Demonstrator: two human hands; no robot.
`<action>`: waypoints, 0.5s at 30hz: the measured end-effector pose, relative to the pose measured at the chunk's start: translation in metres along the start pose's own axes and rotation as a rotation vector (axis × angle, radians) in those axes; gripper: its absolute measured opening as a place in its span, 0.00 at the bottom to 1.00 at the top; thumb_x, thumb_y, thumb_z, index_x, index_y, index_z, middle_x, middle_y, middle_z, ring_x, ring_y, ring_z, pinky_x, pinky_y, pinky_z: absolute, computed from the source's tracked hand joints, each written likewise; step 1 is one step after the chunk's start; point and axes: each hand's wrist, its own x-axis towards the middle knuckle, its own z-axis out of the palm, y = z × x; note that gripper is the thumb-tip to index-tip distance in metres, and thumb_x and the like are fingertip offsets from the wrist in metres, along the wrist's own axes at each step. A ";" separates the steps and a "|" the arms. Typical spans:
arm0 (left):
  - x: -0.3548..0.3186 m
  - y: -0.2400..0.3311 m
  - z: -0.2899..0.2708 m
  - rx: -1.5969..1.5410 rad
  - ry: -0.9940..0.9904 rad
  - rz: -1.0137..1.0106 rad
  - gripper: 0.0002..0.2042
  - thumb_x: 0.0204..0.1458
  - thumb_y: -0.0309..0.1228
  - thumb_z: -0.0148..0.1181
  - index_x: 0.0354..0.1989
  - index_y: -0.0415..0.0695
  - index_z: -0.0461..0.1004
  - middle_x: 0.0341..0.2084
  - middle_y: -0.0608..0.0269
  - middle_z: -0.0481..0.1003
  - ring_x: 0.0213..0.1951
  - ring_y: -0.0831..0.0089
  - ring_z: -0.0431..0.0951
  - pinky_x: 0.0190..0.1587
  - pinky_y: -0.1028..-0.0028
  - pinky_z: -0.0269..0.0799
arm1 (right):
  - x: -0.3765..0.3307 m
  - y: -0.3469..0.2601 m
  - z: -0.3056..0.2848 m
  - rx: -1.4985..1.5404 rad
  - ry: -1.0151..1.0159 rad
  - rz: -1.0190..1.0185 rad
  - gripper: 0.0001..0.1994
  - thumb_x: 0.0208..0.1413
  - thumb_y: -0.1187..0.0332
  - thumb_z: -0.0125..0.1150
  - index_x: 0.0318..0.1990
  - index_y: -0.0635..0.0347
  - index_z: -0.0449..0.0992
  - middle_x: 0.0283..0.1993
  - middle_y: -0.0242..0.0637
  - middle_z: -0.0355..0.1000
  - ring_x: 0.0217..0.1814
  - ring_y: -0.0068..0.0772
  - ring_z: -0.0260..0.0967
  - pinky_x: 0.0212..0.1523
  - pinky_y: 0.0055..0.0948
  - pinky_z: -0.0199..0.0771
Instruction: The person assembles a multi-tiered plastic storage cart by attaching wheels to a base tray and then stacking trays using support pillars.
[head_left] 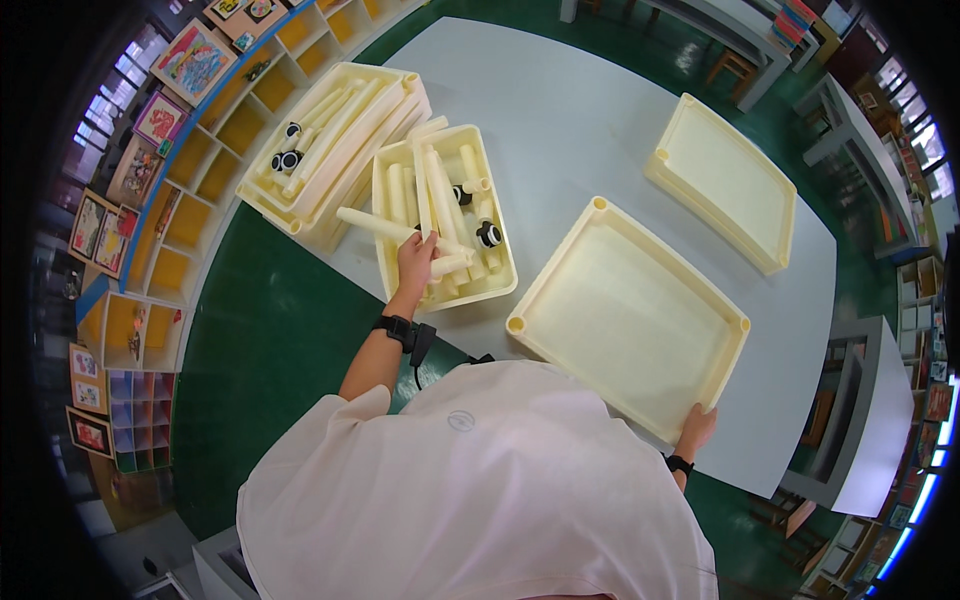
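Overhead view. Left hand (415, 262) closed round cream tube (385, 226), lifting it slantwise over parts tray (385, 180) on grey table (570, 110). Right hand (696, 430) grips near edge of empty tray (630, 315), apparently steadying it. Tray stack (335, 135) further left.

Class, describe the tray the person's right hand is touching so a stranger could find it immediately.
Start at the grey table. Nearest the person lies a big cream tray, its lower corner under the right hand. Unlike the tube-filled tray by the left hand, it is empty, and nearer than the other empty tray.
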 end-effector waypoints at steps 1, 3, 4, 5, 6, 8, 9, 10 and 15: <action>0.002 -0.001 0.001 0.038 -0.017 0.008 0.08 0.51 0.30 0.54 0.28 0.37 0.70 0.11 0.69 0.66 0.14 0.82 0.63 0.18 0.81 0.58 | 0.000 0.001 0.001 0.018 0.020 0.003 0.25 0.47 0.60 0.49 0.50 0.69 0.64 0.44 0.54 0.69 0.46 0.55 0.65 0.44 0.44 0.65; 0.003 -0.001 -0.001 0.075 -0.031 0.016 0.08 0.51 0.30 0.54 0.29 0.37 0.70 0.11 0.69 0.66 0.14 0.82 0.64 0.18 0.81 0.58 | 0.002 0.005 0.005 0.035 0.038 0.002 0.25 0.47 0.60 0.49 0.50 0.70 0.64 0.44 0.54 0.69 0.46 0.55 0.65 0.45 0.44 0.65; 0.002 0.002 -0.001 0.156 -0.044 0.038 0.08 0.51 0.30 0.54 0.29 0.37 0.70 0.12 0.68 0.67 0.14 0.82 0.64 0.18 0.80 0.59 | 0.003 0.007 0.005 0.038 0.031 0.004 0.25 0.47 0.60 0.49 0.50 0.69 0.64 0.44 0.54 0.69 0.46 0.55 0.65 0.45 0.44 0.65; 0.001 0.005 -0.001 0.236 -0.058 0.059 0.08 0.51 0.30 0.54 0.30 0.36 0.70 0.12 0.68 0.68 0.14 0.82 0.65 0.18 0.80 0.59 | 0.004 0.008 0.006 0.042 0.023 0.006 0.25 0.47 0.60 0.49 0.51 0.69 0.64 0.44 0.54 0.69 0.46 0.55 0.65 0.46 0.44 0.65; 0.000 0.009 -0.002 0.235 -0.059 0.059 0.08 0.51 0.30 0.54 0.30 0.36 0.70 0.12 0.68 0.68 0.14 0.82 0.65 0.18 0.80 0.59 | 0.005 0.009 0.007 0.042 0.025 0.006 0.25 0.47 0.60 0.49 0.51 0.69 0.64 0.44 0.54 0.69 0.46 0.55 0.65 0.46 0.44 0.65; -0.005 0.016 -0.007 0.435 -0.094 0.099 0.09 0.50 0.30 0.55 0.33 0.36 0.70 0.13 0.65 0.71 0.14 0.80 0.68 0.19 0.78 0.63 | 0.003 0.006 0.004 0.031 0.002 0.008 0.26 0.47 0.60 0.49 0.51 0.69 0.64 0.46 0.54 0.68 0.48 0.55 0.65 0.47 0.43 0.64; -0.007 0.017 -0.008 0.435 -0.093 0.098 0.09 0.50 0.30 0.55 0.33 0.36 0.70 0.13 0.65 0.71 0.14 0.80 0.68 0.19 0.78 0.63 | 0.003 0.005 0.004 0.030 0.002 0.007 0.26 0.47 0.60 0.49 0.51 0.69 0.64 0.46 0.54 0.68 0.48 0.55 0.65 0.47 0.43 0.64; -0.008 0.018 -0.009 0.504 -0.104 0.133 0.10 0.49 0.31 0.55 0.34 0.37 0.70 0.15 0.63 0.72 0.15 0.78 0.70 0.20 0.76 0.65 | 0.003 0.004 0.004 0.019 0.000 0.014 0.26 0.47 0.60 0.49 0.52 0.69 0.63 0.46 0.54 0.68 0.48 0.54 0.64 0.47 0.43 0.64; -0.011 0.021 -0.013 0.648 -0.145 0.156 0.12 0.48 0.33 0.56 0.37 0.38 0.70 0.19 0.56 0.75 0.18 0.71 0.75 0.24 0.73 0.70 | 0.008 0.010 0.007 0.014 -0.025 0.026 0.28 0.47 0.59 0.49 0.53 0.70 0.62 0.48 0.54 0.67 0.50 0.53 0.63 0.49 0.43 0.64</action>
